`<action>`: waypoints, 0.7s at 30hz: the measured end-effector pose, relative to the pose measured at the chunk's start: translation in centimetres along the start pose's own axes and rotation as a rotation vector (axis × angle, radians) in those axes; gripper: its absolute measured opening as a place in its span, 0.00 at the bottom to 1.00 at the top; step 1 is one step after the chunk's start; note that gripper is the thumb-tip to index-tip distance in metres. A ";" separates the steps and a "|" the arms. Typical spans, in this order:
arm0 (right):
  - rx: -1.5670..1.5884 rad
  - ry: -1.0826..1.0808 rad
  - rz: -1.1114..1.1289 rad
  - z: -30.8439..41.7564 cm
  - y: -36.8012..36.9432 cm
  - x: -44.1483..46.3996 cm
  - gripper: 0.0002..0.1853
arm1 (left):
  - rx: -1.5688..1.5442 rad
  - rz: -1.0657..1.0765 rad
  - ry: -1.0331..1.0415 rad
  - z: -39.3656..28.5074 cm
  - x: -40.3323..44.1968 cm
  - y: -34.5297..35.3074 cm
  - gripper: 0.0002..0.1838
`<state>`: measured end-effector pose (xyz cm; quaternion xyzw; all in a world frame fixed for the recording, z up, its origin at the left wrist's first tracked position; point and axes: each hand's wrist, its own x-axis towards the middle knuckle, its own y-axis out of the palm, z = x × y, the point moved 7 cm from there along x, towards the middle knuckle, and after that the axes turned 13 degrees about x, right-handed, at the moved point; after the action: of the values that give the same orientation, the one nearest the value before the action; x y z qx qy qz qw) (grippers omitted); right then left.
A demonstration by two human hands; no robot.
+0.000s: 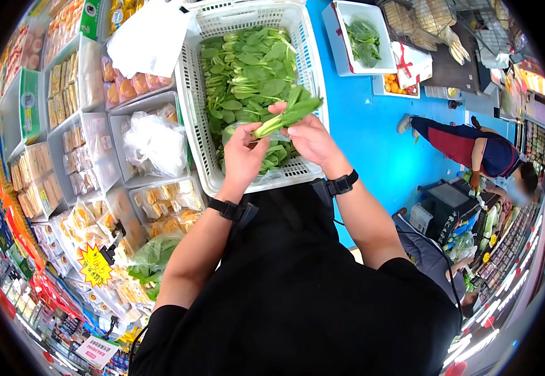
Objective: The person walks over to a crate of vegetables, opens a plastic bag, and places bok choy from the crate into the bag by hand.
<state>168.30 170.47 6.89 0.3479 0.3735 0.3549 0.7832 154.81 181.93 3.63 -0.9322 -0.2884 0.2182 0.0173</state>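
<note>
A bunch of leafy greens [290, 116] with pale stems is held between both hands, above a white plastic basket [188, 106]. My left hand [242, 153] pinches the stem end. My right hand [313, 139] is curled round the leafy side, its fingers partly behind the greens. Inside the basket, more leafy greens [241, 69] lie in a thick layer. Closer to my body, a clear plastic bag [269, 169] with greens in it sits in the basket, partly hidden by my hands.
Left of the basket stand grey bins of packaged food [166, 200], a white plastic bag [156, 144] and a stack of white bags [147, 41]. On the blue floor [360, 144] at right is a white foam box [332, 37] with greens. Another person [473, 147] bends over goods farther right.
</note>
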 end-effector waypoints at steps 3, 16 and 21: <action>-0.027 0.041 -0.032 0.5 0.0 -0.4 0.23 | -0.003 -0.030 -0.004 -1.6 -0.3 -0.6 0.18; -0.028 -0.008 0.057 1.0 0.0 -0.9 0.19 | 0.115 -0.060 0.316 -5.5 -1.2 -1.3 0.22; -0.027 -0.025 -0.004 1.3 -0.1 -1.3 0.18 | -0.155 -0.009 0.216 -4.7 -1.1 -1.0 0.24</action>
<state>168.86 169.01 7.88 0.3408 0.3597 0.3539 0.7932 155.41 182.61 8.46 -0.9475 -0.3048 0.0937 -0.0228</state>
